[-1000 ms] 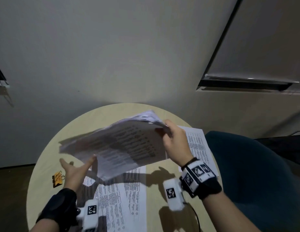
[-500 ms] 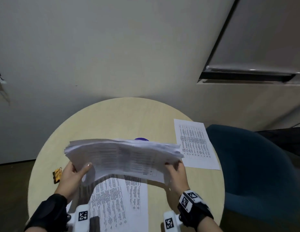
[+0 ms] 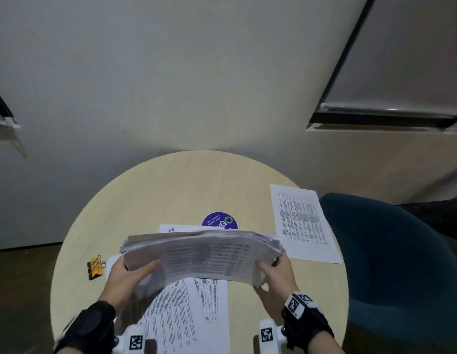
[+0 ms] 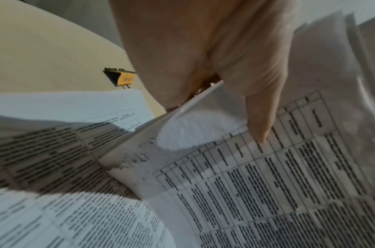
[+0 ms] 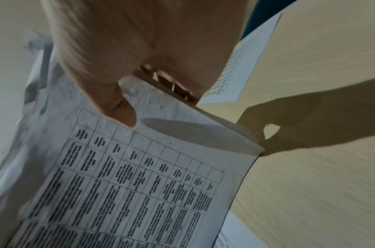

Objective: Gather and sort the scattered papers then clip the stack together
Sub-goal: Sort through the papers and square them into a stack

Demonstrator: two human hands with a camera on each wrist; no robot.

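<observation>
At both short ends of the stack [image 3: 201, 254], thumbs lie flat on the top sheet and the fingers [image 5: 167, 78] curl under, so each hand is pinching an edge. The left hand [image 3: 125, 277] has the 9 o'clock end and the right hand [image 3: 275, 274] the 3 o'clock end, with the pile held up off the bench [image 3: 150, 190] and sagging a bit in the middle.

The far edge looks ragged and fanned, so I'd say squaring is the job right now. Best bet imo: loosen the pinch a touch, tip the pile onto one long edge and tap it on bare bench so the sheets settle. Keep the thumbs light, since squeezing locks the sheets crooked.

There's more to collect too: printed sheets [image 3: 181, 318] lie right under the pile at 6 o'clock, a single sheet [image 3: 302, 223] sits at 3 o'clock near the rim, and a page marked by hand [image 3: 181, 229] peeks out beyond the pile beside a round purple sticker [image 3: 219, 221].

The orange binder clip [image 3: 96, 266] waits at 9 o'clock, apart from everything, so it's handy for last.
</observation>
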